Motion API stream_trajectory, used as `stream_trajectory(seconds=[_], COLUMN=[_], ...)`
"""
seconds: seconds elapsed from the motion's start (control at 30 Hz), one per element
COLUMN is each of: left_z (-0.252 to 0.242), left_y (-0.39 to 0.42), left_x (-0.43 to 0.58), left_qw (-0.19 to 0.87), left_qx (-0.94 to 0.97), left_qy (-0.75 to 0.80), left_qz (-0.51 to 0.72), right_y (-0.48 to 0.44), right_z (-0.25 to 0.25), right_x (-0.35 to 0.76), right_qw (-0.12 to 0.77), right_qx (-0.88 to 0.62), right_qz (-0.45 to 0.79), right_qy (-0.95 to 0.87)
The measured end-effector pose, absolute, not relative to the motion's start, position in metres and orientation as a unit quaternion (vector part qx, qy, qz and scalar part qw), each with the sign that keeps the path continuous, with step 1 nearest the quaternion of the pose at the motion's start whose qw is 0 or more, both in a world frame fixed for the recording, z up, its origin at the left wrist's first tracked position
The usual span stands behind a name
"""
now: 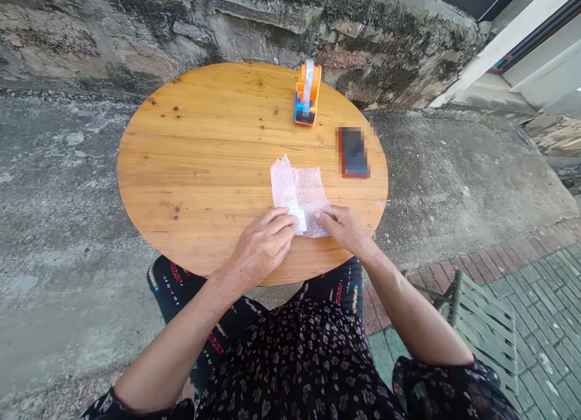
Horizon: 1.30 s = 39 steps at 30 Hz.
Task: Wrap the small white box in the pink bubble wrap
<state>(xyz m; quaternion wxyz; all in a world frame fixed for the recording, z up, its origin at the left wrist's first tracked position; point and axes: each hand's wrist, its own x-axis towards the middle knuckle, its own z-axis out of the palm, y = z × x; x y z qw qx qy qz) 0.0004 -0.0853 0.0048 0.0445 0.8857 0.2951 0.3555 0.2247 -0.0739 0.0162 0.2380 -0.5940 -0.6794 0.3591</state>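
A sheet of clear, pinkish bubble wrap [311,183] lies near the front edge of the round wooden table [204,166]. On its lower part rests a small white flat item [298,218], whose kind I cannot make out. My left hand [267,241] has its fingers together, pressed on the left side of this item and the wrap. At the wrap's lower right, my right hand [345,227] pinches the edge, thumb on top and the other fingers partly hidden. The wrap's upper left corner sticks up, ragged.
An orange and blue tape dispenser [307,96] with a roll of tape stands at the table's far side. A dark, blurred-out rectangular object with a red edge [354,154] lies to the right. Behind the table rises a stone wall [254,26]; a green slatted chair [485,329] is at lower right.
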Motion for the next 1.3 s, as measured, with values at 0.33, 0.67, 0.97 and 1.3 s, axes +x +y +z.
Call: stream_trajectory(seconds=[0.33,0.67,0.97,1.3], left_z=[0.005,0.012,0.014,0.020], left_y=[-0.085,-0.085,-0.086,-0.081], left_x=[0.002,0.003,0.003,0.004], left_qw=[0.048,0.027,0.013,0.025], left_qx=[0.886,0.894,0.900,0.909], left_qy=[0.299,0.307,0.308,0.287], left_qz=[0.351,0.326,0.308,0.301], right_y=[-0.074,-0.082,-0.089,-0.096], right_z=[0.011,0.008,0.000,0.005], right_x=[0.205,0.198,0.195,0.182], right_qw=[0.258,0.330,0.432,0.445], right_qx=[-0.659,-0.641,-0.589,-0.569], right_qz=[0.260,0.268,0.332,0.297], right_qy=[-0.657,-0.639,-0.597,-0.625])
